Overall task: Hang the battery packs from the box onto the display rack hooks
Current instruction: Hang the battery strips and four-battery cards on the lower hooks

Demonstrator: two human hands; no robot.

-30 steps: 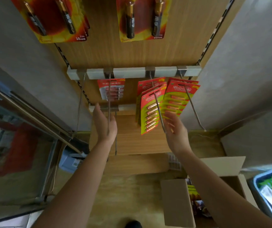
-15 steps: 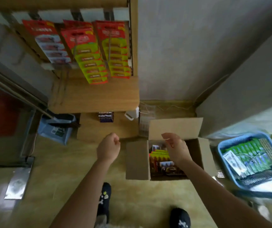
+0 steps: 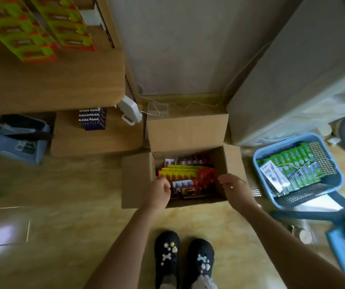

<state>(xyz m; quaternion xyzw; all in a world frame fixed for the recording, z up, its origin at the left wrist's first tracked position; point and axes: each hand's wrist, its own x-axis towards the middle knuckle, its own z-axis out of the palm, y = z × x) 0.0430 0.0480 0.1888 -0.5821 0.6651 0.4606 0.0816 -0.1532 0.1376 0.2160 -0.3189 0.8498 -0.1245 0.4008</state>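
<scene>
Down in the open box (image 3: 233,163) on the floor, the battery packs (image 3: 185,177) lie between both grips, long edges running left-right, left hand (image 3: 160,191) loosely curled and nearer, right hand (image 3: 235,189) open, neither holding anything.

A small shop, seen down at the floor. Carded battery packs (image 3: 42,28) hang in rows at the upper left of the frame above a wooden shelf (image 3: 50,84). An open box (image 3: 188,132) of stock sits mid-frame on the tiled floor (image 3: 63,236), and a blue basket (image 3: 332,197) of green packets stands at right.
</scene>
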